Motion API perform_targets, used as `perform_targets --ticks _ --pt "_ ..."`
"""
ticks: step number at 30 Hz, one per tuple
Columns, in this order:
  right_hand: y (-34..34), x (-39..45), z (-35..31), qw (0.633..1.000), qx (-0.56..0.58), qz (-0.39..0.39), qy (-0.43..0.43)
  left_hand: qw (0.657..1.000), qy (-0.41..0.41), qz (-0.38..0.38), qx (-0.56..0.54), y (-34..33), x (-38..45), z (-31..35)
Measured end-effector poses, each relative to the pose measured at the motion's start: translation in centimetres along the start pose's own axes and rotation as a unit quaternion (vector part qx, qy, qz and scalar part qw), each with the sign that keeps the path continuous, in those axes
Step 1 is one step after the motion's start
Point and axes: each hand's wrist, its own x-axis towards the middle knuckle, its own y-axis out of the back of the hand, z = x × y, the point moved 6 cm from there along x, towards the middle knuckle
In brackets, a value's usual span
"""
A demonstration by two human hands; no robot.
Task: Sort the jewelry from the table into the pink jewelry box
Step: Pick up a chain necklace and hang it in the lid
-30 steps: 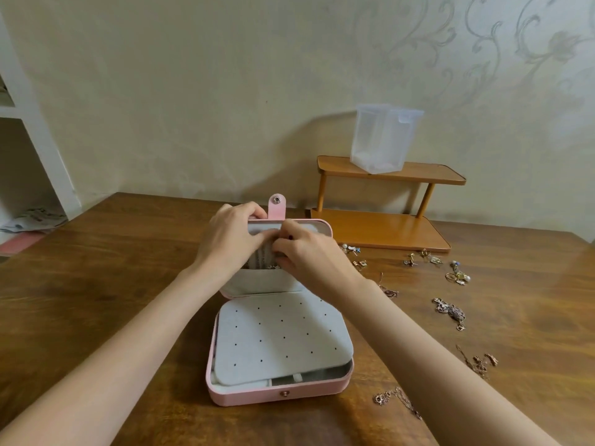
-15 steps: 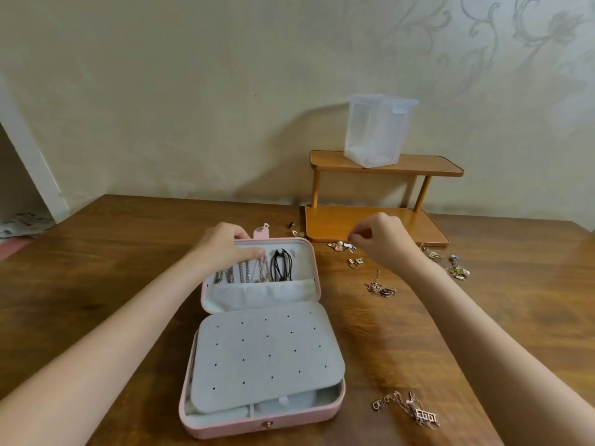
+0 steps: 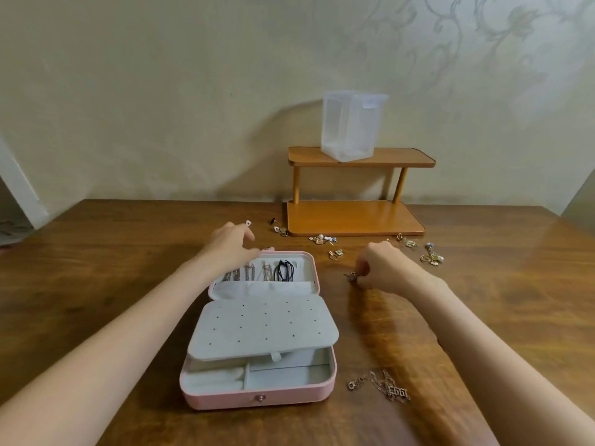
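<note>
Both my forearms reach forward over the wooden table, one on each side of the pink jewelry box, which lies open in front of me. My left hand rests at the far left corner of the raised lid, by the snap tab; fingers loosely bent, spread along the lid's top edge, holding nothing that I can see. Inside the lid hang several chains and a loop of dark cord, above a grey pocket. A grey perforated panel lies tilted over the box's base, with grey compartments showing beneath it at the near side. My right hand is to the right of the box, knuckles up, wrist low over the table, fingers curled down. Its grip is closed in a pinch on a small pendant piece that touches or sits just above the table; I cannot tell which. A gold chain with a block-shaped charm lies on the table near the box's front right corner. More small jewelry lies scattered farther back, along the front of a two-tier wooden shelf, and a further cluster sits beyond my right hand. A translucent plastic container stands on the shelf's top tier.
</note>
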Motion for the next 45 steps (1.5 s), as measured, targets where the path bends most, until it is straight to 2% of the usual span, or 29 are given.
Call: perform_targets --ticks 2,4,7,9,12,16,22,25,34,38,41,43,45 --pt "1.0 -0.4 -0.1 0.999 0.042 0.028 0.011 0.998 -0.033 0.047 -0.038 1.7 -0.8 1.7" --pt "3.0 -1.0 -0.4 0.992 0.111 0.053 0.018 0.99 -0.095 0.057 -0.085 3.0 -1.9 4.5" --pt "6.8 -2.2 -1.1 0.966 0.245 0.082 0.022 0.969 -0.178 0.04 -0.165 3.8 -4.0 8.9" --pt "8.7 -3.2 -1.9 0.945 0.318 0.074 0.031 0.955 -0.199 0.002 -0.22 3.3 -5.2 11.2" --pt "10.4 -4.5 -3.1 0.923 0.376 0.06 0.063 0.931 -0.184 -0.052 -0.311 2.0 -6.3 13.2" --pt "11.6 -5.7 -3.1 0.883 0.459 0.06 0.078 0.889 -0.119 -0.093 -0.432 0.7 -7.3 13.5" --pt "10.2 -6.3 -1.7 0.854 0.517 0.032 0.042 0.802 -0.071 -0.174 -0.567 -0.4 -9.1 13.7" --pt "9.0 -6.5 -0.8 0.849 0.528 0.02 0.011 0.778 -0.049 -0.191 -0.597 -1.0 -9.6 13.7" --pt "5.9 -7.2 0.9 0.827 0.56 -0.028 -0.023 0.803 -0.028 -0.151 -0.576 -2.2 -9.4 13.4" --pt "4.1 -7.2 1.6 0.806 0.589 -0.043 -0.04 0.821 -0.009 -0.145 -0.552 -3.0 -8.9 13.4" --pt "3.1 -7.2 1.8 0.827 0.558 -0.06 -0.039 0.827 0.007 -0.138 -0.546 -3.6 -8.4 13.5" --pt "3.0 -7.1 2.0 0.864 0.499 -0.056 -0.037 0.831 0.015 -0.131 -0.541 -3.9 -8.2 13.5" --pt "3.7 -6.8 2.2 0.902 0.43 -0.009 -0.025 0.835 0.023 -0.122 -0.536 -4.0 -8.0 13.6"
